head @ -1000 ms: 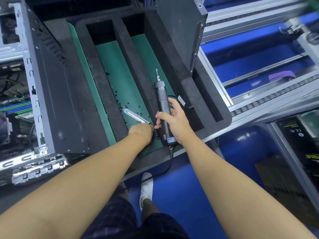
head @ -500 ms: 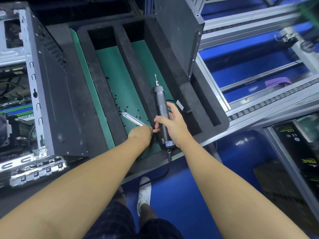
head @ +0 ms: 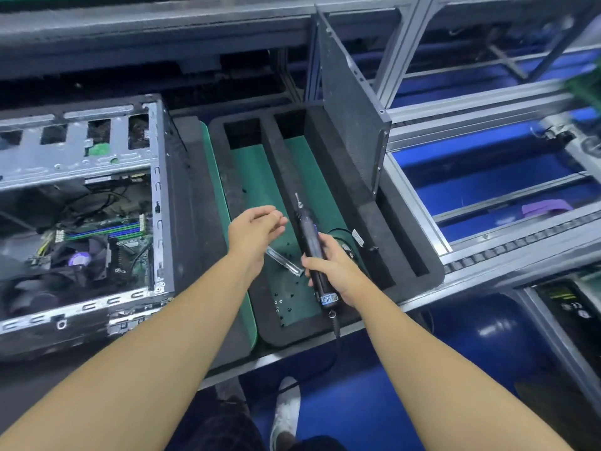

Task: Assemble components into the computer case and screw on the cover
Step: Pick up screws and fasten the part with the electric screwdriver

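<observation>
Left hand (head: 252,231) perhaps pinches something, too small.

One open computer case (head: 97,203), one side cover (head: 351,102) standing upright, one electric screwdriver (head: 313,252), one foam tray (head: 357,206), two hands, and several loose screws (head: 286,297), too small to count.

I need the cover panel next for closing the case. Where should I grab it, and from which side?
Grip the cover panel by its free near vertical edge, coming from the right. It stands upright on edge behind the foam tray, whose wall blocks its bottom edge.
</observation>
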### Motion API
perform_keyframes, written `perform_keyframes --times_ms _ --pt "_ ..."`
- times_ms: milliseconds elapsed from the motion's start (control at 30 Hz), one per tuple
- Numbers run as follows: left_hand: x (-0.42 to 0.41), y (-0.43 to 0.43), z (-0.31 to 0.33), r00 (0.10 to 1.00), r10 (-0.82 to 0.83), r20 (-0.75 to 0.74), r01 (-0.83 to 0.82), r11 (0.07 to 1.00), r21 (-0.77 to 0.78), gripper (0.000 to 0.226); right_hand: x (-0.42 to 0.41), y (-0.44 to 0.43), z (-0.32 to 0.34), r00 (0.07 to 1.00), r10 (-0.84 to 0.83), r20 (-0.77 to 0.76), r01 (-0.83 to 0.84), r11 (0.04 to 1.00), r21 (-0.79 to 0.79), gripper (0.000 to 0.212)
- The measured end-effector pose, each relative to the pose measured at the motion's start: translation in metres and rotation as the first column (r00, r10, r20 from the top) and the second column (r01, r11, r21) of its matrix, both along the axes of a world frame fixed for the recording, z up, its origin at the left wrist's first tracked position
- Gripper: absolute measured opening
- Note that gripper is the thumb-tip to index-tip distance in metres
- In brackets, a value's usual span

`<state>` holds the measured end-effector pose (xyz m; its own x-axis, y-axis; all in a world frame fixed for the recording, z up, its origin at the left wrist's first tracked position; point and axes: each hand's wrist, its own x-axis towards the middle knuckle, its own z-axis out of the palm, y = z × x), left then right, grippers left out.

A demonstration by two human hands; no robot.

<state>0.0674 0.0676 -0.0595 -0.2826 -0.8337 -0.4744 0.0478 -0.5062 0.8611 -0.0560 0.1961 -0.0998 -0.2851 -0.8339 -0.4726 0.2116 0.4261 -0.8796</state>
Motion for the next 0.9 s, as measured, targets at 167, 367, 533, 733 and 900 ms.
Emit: perform_keyframes --times_ms 167,367,533,733,900 --pt "0.022 -0.012 0.052 0.959 0.200 -0.201 -0.211 0.977 -0.036 0.012 0.019 -0.016 0.049 0.988 0.104 0.111 -0.087 0.984 -0.154 0.080" --pt "0.064 -0.051 0.127 0.834 0.277 -0.477 -0.295 0.955 0.038 0.009 0.051 -0.034 0.123 0.947 0.311 0.075 -0.268 0.901 -0.342 0.073" --pt "0.125 -0.070 0.167 0.785 0.235 -0.573 -0.247 0.967 0.060 0.016 0.095 -0.046 0.179 0.890 0.444 -0.102 -0.449 0.817 -0.362 0.089" --pt "0.208 -0.067 0.193 0.770 0.189 -0.609 -0.182 0.980 0.074 0.023 0.174 -0.053 0.198 0.834 0.518 -0.192 -0.552 0.769 -0.322 0.091" --pt "0.279 -0.058 0.191 0.695 0.231 -0.681 -0.173 0.973 0.153 0.025 0.236 -0.047 0.200 0.819 0.524 -0.232 -0.573 0.753 -0.324 0.088"
